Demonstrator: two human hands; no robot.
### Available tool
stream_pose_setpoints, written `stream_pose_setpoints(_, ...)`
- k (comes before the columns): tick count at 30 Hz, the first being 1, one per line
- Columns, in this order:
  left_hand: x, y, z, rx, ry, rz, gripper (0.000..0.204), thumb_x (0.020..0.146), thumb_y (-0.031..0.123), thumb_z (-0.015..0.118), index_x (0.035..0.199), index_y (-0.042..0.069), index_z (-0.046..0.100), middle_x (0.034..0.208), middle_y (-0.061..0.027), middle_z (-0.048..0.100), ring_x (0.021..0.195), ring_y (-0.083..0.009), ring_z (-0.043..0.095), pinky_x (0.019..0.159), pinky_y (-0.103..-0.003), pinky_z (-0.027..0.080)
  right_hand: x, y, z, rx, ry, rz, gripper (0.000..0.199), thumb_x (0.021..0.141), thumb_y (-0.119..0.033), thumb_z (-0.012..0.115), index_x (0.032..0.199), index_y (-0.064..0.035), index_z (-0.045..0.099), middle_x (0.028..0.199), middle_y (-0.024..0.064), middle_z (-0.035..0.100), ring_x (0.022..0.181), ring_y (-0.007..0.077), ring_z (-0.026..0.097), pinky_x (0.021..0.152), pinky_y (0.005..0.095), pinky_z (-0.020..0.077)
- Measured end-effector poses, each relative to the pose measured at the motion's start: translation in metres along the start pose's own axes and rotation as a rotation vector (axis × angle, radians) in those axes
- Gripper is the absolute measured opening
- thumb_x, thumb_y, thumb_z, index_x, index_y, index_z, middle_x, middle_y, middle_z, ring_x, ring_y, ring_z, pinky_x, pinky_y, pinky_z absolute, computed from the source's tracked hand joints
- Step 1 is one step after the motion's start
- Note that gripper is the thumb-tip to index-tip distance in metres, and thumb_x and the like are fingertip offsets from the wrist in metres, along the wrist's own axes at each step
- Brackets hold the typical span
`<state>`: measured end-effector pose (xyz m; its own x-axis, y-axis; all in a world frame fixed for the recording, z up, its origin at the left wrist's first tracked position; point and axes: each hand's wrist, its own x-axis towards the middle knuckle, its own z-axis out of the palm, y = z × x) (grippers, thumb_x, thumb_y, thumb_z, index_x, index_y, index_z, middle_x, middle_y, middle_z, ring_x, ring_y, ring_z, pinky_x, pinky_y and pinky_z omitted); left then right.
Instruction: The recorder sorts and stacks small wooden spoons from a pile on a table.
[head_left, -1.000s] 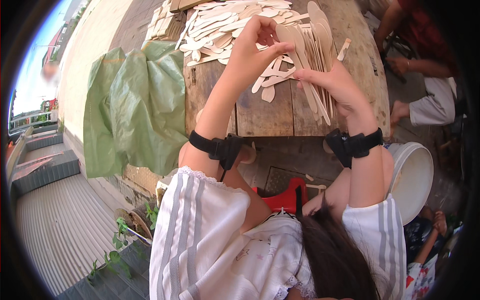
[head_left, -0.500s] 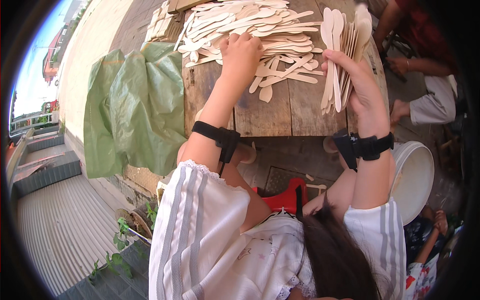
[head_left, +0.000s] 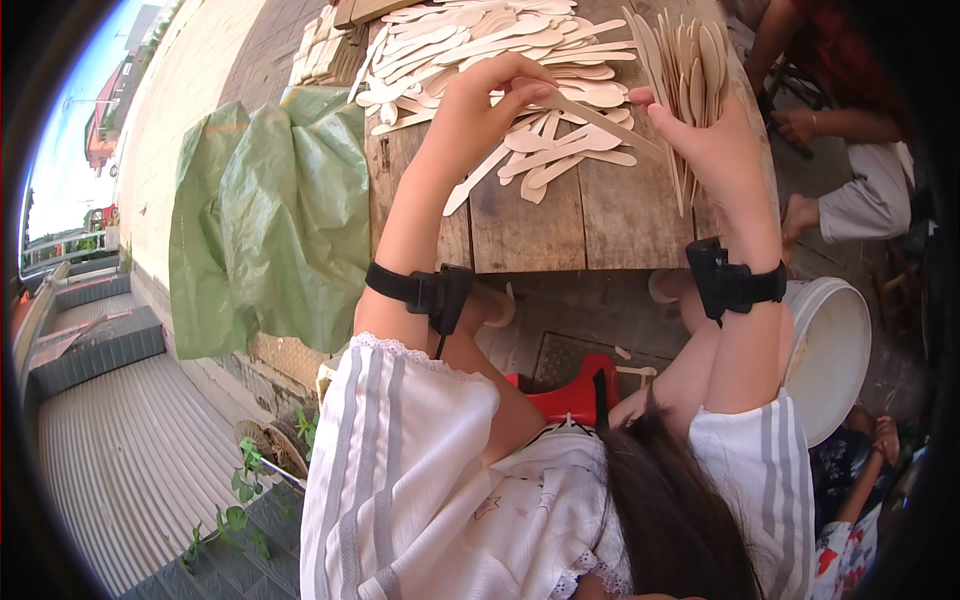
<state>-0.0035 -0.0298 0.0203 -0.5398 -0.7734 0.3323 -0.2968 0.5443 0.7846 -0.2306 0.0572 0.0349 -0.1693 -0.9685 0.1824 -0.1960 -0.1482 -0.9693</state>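
My left hand pinches one flat wooden knife between thumb and fingertips. It slants down to the right, its far end close to my right hand. That hand is closed round an upright bundle of wooden knives, fanned out a little at the top. Behind and below my left hand lies a heaped pile of the same pale wooden pieces, with several loose ones crossed over each other at its near side.
The plank table ends just before my knees. A green plastic sheet hangs at its left. Bundled wooden pieces stand at the far left. A white bucket is by my right arm. Another person's arm shows at the right.
My left hand has lifted off the pile with a wooden knife and moved right, toward the bundle. The bundle has turned slightly in my right hand. Some loose pieces have shifted.
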Motion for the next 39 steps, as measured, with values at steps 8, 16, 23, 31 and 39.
stream_pose_setpoints(8, 0.001, 0.023, 0.013, 0.125, 0.080, 0.283, 0.006, 0.079, 0.001, 0.067, 0.085, 0.002, 0.065, 0.081, -0.0031, 0.065, 0.073, -0.0137, 0.056, 0.072, -0.027, 0.045, -0.009, 0.005, 0.024, 0.099, -0.295, 0.187, 0.041, 0.077, -0.011, 0.069, 0.112, 0.0027, 0.055, 0.097, 0.0100, 0.067, 0.090, 0.0131, 0.065, 0.076, 0.0262, 0.0504)
stream_pose_setpoints(16, -0.007, 0.011, 0.022, 0.161, 0.263, -0.073, 0.023, 0.078, 0.021, 0.072, 0.095, 0.008, 0.063, 0.101, -0.0062, 0.057, 0.091, -0.0189, 0.051, 0.080, -0.030, 0.042, 0.000, 0.006, 0.017, 0.295, -0.093, 0.336, 0.036, 0.078, -0.015, 0.072, 0.106, 0.0021, 0.058, 0.085, 0.0064, 0.064, 0.068, 0.0099, 0.061, 0.061, 0.0226, 0.0486)
stream_pose_setpoints(23, -0.036, -0.013, 0.039, 0.781, -0.147, -0.186, 0.019, 0.072, 0.032, 0.075, 0.080, 0.015, 0.070, 0.096, -0.0038, 0.058, 0.101, -0.0264, 0.051, 0.090, -0.042, 0.034, 0.000, 0.001, 0.004, 0.404, 0.096, 0.317, 0.030, 0.080, -0.017, 0.071, 0.102, -0.0004, 0.061, 0.083, 0.0046, 0.065, 0.069, 0.0088, 0.063, 0.060, 0.0209, 0.0491)
stream_pose_setpoints(31, -0.020, 0.006, 0.037, 0.597, -0.211, -0.336, 0.020, 0.074, 0.030, 0.075, 0.081, 0.011, 0.070, 0.085, -0.0019, 0.063, 0.092, -0.0206, 0.055, 0.089, -0.037, 0.034, -0.001, 0.002, -0.001, 0.401, 0.126, 0.247, 0.027, 0.081, -0.018, 0.070, 0.098, 0.0001, 0.062, 0.076, 0.0038, 0.065, 0.066, 0.0079, 0.062, 0.059, 0.0209, 0.0479)
stream_pose_setpoints(39, -0.004, 0.012, 0.034, -0.620, -0.266, -0.580, 0.027, 0.080, 0.033, 0.074, 0.089, 0.008, 0.069, 0.085, 0.0008, 0.064, 0.088, -0.0087, 0.054, 0.086, -0.027, 0.038, -0.002, -0.006, 0.011, 0.473, -0.068, 0.276, 0.036, 0.082, -0.016, 0.070, 0.111, 0.0016, 0.060, 0.094, 0.0065, 0.066, 0.077, 0.0089, 0.063, 0.070, 0.0225, 0.0502)
